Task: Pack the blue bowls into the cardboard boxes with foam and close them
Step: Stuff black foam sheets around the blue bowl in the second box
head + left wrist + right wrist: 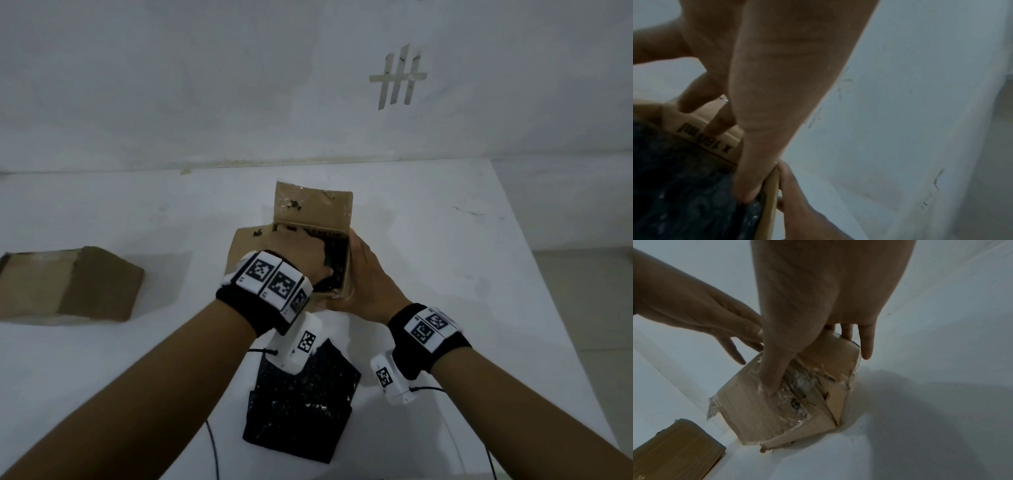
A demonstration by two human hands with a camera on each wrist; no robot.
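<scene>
An open cardboard box (313, 205) stands mid-table with its far flap up. Black foam (334, 260) fills its inside; no blue bowl shows in any view. My left hand (301, 253) reaches into the box from above and presses straight fingers on the foam (684, 186), thumb against the inner wall (770, 203). My right hand (366, 277) grips the box's near right corner from outside. In the right wrist view its thumb (768, 386) lies on the taped face of the box (756, 415) and its fingers (866, 345) lie along the adjoining side.
A second cardboard box (68, 284) lies shut at the left of the white table (445, 274). A loose black foam piece (301, 404) lies in front of the open box, under my wrists. A white wall rises behind; the table's right edge is near.
</scene>
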